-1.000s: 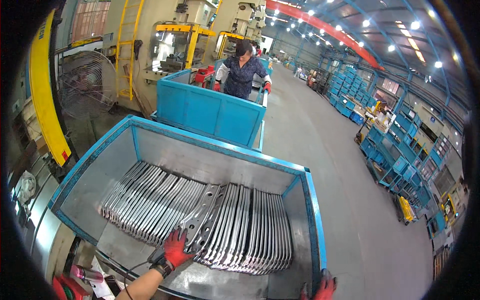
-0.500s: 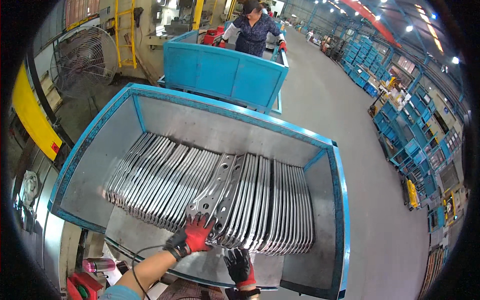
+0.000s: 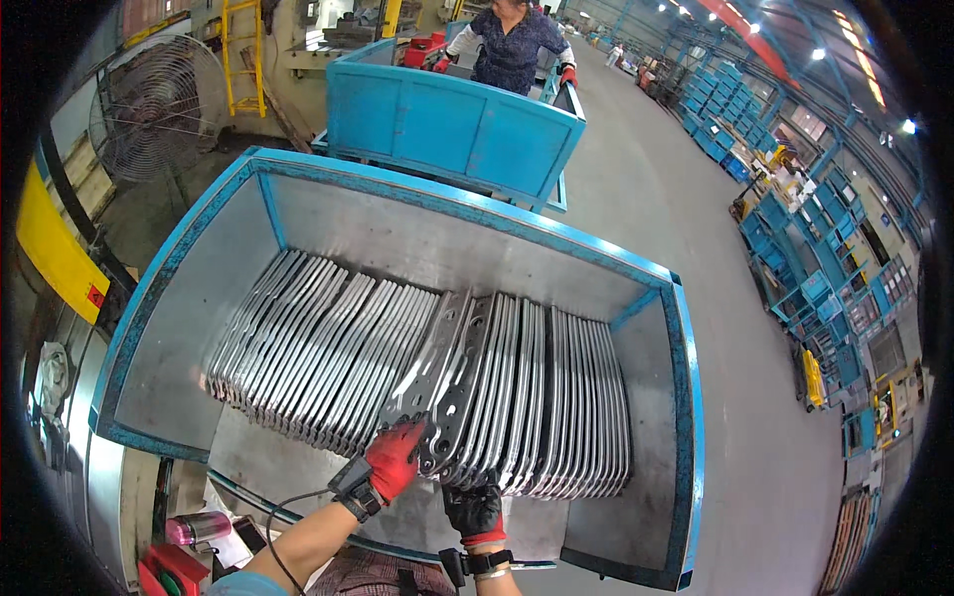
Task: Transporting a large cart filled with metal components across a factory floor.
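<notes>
A blue-rimmed metal bin point(image 3: 686, 397) holds a long row of pressed steel brackets point(image 3: 298, 338) packed on edge. Near the middle, one long bracket with holes point(image 3: 437, 372) leans over so that its flat face shows. My left hand point(image 3: 396, 459), in a red and black glove, has its fingers closed at the near left edge of that bracket. My right hand point(image 3: 475, 509), gloved alike, is curled up against the near ends of the brackets just right of it. Its fingertips are partly hidden there.
Beyond the bin stands a second blue bin point(image 3: 447, 129), with a person point(image 3: 512, 45) behind it. A large fan point(image 3: 157, 109) and a yellow guard point(image 3: 60, 248) are at the left. A pink bottle point(image 3: 197, 527) lies at lower left. Blue racks point(image 3: 795, 248) line the right.
My left fingers, spread over the bracket's near end before, have drawn together at its edge. My right hand has moved up against the near bracket ends. The view has shifted slightly.
</notes>
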`<action>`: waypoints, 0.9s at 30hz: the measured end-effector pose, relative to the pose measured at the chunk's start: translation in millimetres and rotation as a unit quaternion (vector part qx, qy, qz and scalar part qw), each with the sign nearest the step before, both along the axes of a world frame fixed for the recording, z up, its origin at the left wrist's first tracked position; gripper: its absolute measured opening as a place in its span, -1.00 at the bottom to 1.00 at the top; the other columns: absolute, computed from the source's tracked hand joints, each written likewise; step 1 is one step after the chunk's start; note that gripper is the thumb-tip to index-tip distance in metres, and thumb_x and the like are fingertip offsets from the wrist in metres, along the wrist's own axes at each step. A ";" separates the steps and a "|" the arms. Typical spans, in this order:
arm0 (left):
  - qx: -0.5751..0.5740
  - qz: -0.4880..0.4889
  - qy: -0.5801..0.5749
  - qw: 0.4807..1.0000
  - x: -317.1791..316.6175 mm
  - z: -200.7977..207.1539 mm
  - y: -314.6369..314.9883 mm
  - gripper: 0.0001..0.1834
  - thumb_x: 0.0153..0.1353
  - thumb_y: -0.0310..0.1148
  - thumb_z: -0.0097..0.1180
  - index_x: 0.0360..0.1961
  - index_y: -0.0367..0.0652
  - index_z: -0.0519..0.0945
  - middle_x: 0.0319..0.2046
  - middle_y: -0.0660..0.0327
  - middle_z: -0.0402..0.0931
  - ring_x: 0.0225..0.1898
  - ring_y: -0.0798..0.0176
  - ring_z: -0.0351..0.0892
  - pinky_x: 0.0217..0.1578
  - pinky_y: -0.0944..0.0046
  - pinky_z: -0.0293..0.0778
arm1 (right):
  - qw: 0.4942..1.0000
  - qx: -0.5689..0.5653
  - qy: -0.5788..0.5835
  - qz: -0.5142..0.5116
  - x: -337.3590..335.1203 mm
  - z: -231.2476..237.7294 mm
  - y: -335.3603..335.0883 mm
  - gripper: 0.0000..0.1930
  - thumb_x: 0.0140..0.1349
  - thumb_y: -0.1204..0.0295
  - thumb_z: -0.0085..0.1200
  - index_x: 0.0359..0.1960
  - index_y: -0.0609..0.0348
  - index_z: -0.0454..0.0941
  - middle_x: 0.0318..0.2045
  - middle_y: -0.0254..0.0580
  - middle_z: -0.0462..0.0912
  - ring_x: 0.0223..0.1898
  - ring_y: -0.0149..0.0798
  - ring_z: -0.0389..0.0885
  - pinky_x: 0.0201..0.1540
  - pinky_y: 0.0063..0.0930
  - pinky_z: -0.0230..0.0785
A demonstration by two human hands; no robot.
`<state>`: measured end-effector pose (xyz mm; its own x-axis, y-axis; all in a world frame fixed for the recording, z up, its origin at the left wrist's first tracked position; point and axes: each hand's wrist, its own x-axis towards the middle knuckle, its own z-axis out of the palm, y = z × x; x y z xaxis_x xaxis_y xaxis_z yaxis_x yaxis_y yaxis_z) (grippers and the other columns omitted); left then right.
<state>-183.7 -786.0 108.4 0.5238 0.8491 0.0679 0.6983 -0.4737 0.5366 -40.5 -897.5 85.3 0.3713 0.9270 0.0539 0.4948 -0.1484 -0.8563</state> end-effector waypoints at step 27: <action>-0.154 0.096 -0.053 0.982 25.7 -50.2 89.8 -0.18 -0.01 0.08 0.20 0.16 -0.25 0.32 0.04 -0.11 0.42 0.05 -0.05 0.43 0.07 0.16 0.33 | 0.608 0.056 0.776 -0.158 8.6 -10.1 -10.0 -0.53 0.35 0.10 -0.30 0.13 0.13 0.34 0.13 -0.07 0.41 0.16 -0.08 0.34 0.26 -0.08 0.11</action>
<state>-158.0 -696.2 58.2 0.3556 0.9205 -0.1616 0.6915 -0.1428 0.7082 -32.0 -907.6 75.2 0.2142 0.8192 -0.5321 -0.9601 0.0765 -0.2689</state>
